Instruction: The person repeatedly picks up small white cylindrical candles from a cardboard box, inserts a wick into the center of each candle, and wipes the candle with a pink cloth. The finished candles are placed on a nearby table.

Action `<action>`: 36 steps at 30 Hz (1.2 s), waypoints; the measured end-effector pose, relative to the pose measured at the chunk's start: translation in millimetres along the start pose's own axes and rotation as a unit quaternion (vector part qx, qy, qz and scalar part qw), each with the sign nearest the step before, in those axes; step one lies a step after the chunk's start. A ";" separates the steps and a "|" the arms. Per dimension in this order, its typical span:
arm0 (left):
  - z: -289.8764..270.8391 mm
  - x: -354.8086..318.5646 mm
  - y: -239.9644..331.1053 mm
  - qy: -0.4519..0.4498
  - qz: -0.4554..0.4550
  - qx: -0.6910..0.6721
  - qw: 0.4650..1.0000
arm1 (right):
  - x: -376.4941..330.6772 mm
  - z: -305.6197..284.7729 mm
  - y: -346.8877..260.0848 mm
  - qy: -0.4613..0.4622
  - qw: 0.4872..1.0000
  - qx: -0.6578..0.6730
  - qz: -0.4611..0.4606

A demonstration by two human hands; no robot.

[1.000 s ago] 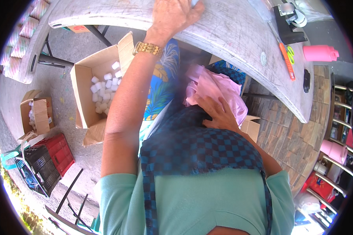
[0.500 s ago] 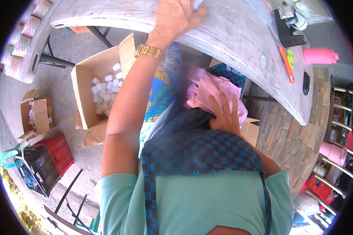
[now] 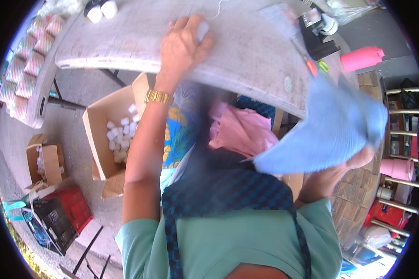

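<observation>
My left hand (image 3: 184,49), a gold watch at its wrist, rests on the table near its front edge. Its fingers curl round a small pale, roundish piece (image 3: 203,31) that shows beside the thumb; its kind is unclear. Out to the right, my right hand (image 3: 361,158) grips a light blue cloth (image 3: 321,132), smeared by motion and spread in the air past the table's edge. The cloth covers most of those fingers. A crumpled pink cloth (image 3: 242,130) lies at my lap, below the table edge.
On the tabletop (image 3: 125,46) lie orange-handled scissors (image 3: 310,67) near a black holder (image 3: 319,44) and a pink bottle (image 3: 363,59). At the left on the floor stand a cardboard box (image 3: 97,139) of white rolls, a smaller box (image 3: 56,162) and crates (image 3: 56,223). Shelves stand right.
My right hand has left the pink cloth and swung right with the light blue cloth. My left hand sits lower in view, still on the table with the pale piece.
</observation>
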State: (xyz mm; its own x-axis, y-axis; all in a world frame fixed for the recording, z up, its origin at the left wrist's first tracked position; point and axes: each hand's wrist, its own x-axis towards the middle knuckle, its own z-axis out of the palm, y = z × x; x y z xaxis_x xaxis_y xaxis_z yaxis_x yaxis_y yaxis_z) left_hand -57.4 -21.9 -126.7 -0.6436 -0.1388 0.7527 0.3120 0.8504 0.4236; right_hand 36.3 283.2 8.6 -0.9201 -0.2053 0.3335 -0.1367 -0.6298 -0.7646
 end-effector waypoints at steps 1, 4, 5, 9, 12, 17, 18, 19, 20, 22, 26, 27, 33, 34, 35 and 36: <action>-5.5 -1.4 -2.8 -0.003 -0.005 0.009 1.000 | 2.1 18.6 9.3 -0.021 0.997 0.061 -0.042; -3.4 1.5 -2.2 -0.008 -0.018 0.002 1.000 | -6.6 100.0 46.3 -0.404 0.529 0.718 0.204; -6.3 -4.1 -6.7 -0.019 -0.027 0.027 0.999 | -6.8 104.4 55.5 -0.386 0.624 0.648 0.203; -12.3 -5.4 -7.1 -0.014 -0.008 0.031 0.999 | -26.6 116.4 64.0 -0.314 0.890 0.228 0.241; -6.7 -1.4 -1.4 -0.028 -0.026 0.031 0.999 | -27.2 121.5 62.5 -0.236 0.902 0.228 0.280; -10.1 -4.7 -3.8 -0.020 -0.036 0.044 0.998 | -17.7 116.3 45.5 -0.280 0.869 0.194 0.360; -1.5 -0.8 1.3 -0.024 -0.032 0.031 0.999 | -22.6 116.7 48.6 -0.286 0.881 0.205 0.316; -6.9 -4.1 -1.5 -0.025 -0.036 0.036 0.998 | -28.5 114.0 55.4 -0.312 0.876 0.239 0.279; -7.4 -9.2 -2.1 -0.026 -0.040 0.041 0.998 | -31.7 105.8 58.0 -0.337 0.872 0.252 0.250; -5.9 -3.4 -2.2 -0.014 -0.040 0.033 0.999 | -33.8 98.0 57.1 -0.368 0.872 0.226 0.232; -12.3 -5.9 -3.6 -0.014 -0.049 0.041 0.998 | -34.6 81.4 65.4 -0.411 0.863 0.193 0.220; -12.9 -7.3 -2.9 -0.014 -0.057 0.039 0.998 | -34.1 79.7 66.1 -0.420 0.862 0.181 0.217; -7.7 -6.6 -4.1 -0.011 -0.042 0.031 0.999 | -33.8 70.0 59.7 -0.435 0.871 0.126 0.188; -8.5 -7.3 -5.0 -0.006 -0.040 0.029 0.999 | -34.6 66.8 60.0 -0.438 0.871 0.126 0.182; -8.8 -8.0 -5.4 -0.002 -0.037 0.025 0.999 | -35.7 63.9 58.3 -0.440 0.873 0.123 0.174; -7.7 -8.0 -4.9 -0.001 -0.034 0.030 0.999 | -35.8 59.9 55.6 -0.443 0.873 0.117 0.166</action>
State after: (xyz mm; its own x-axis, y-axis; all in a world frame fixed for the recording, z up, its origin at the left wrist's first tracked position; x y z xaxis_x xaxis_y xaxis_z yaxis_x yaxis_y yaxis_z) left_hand -48.4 -28.8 -130.9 -0.6634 -0.1966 0.7220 0.2253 0.8676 0.4433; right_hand 83.6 210.7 -12.9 -0.2363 -0.8396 0.4892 0.2578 -0.5396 -0.8015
